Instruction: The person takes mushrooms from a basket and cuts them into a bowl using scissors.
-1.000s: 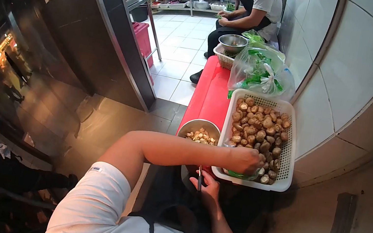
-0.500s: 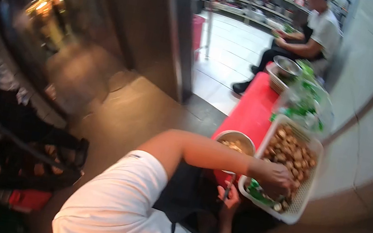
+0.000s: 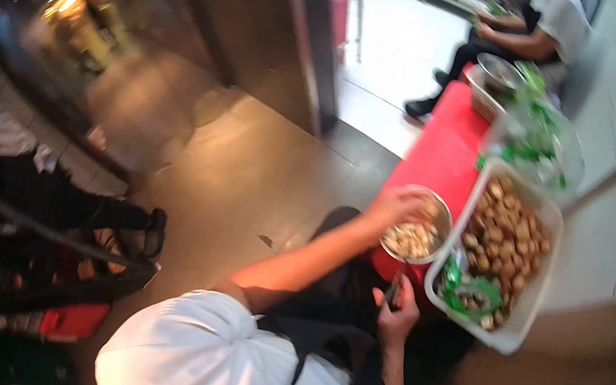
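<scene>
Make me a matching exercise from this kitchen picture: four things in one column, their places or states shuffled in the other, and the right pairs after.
1. Round metal bowl
2. White perforated plastic basket
3. Slim dark tool
4. Clear plastic bag

A. Held in the right hand
B. Holding brown mushrooms
C. Beyond the basket, green showing through
D. Left hand over it, pale pieces inside

Pairs: 1-D, 2-B, 3-A, 4-C
</scene>
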`<state>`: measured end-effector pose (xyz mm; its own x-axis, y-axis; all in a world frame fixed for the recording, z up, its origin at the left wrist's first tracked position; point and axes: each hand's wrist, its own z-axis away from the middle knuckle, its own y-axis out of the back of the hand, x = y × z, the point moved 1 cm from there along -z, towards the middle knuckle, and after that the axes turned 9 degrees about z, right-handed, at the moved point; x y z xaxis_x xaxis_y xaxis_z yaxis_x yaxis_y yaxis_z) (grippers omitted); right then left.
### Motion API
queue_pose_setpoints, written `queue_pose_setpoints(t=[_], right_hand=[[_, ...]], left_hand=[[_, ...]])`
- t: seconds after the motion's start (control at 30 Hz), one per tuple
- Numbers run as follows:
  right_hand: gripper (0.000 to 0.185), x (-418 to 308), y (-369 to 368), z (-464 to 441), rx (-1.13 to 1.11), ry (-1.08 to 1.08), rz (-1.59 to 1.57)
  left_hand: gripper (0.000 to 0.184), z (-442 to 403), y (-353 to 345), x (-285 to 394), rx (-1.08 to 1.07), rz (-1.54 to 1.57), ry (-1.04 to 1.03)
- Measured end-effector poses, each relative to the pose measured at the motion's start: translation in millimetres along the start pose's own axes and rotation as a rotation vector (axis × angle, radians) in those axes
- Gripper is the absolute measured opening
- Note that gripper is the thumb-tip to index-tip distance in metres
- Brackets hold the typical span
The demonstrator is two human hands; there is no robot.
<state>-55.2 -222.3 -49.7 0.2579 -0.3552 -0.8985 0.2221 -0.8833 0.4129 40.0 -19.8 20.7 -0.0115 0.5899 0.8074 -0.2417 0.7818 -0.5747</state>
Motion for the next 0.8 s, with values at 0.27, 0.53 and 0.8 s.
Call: queue_pose_setpoints(t=[0.27, 0.53, 0.8], right_hand=[[0.055, -58, 11, -21, 0.101, 0.178, 0.321], [0.051, -68, 8, -29, 0.086, 0.150, 0.511], [0.054, -56, 3, -30, 0.079, 0.205, 0.629]], left_hand=[[0.027, 25, 35, 11, 0.135, 0.048, 0.106], [0.030, 37, 31, 3, 0.097, 0.056, 0.099], [0.030, 45, 35, -13, 0.083, -0.141, -0.026]])
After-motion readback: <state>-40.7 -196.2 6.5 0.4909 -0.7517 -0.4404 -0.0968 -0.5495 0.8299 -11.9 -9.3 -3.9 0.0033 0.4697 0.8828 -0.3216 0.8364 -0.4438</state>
